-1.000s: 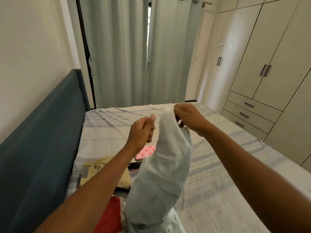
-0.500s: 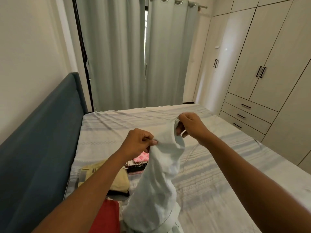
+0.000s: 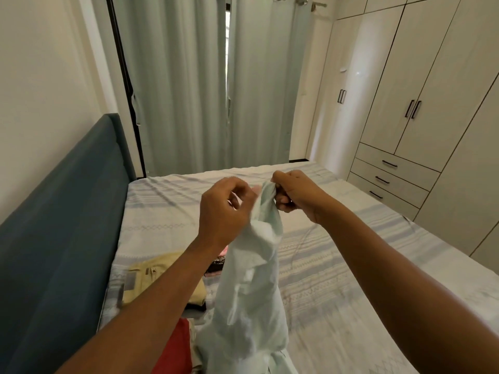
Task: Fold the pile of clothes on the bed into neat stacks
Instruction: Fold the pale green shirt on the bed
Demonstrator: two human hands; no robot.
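Pale green garment [image 3: 251, 292], top pinched by left hand [image 3: 226, 211] and right hand [image 3: 294, 195]: opening-out step; next, probably lay flat toward 3 o'clock.

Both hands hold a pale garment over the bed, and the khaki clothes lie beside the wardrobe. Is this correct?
No. The head view shows the khaki clothes beside the blue headboard, across the bed from the wardrobe. The left hand and right hand do hold the pale garment.
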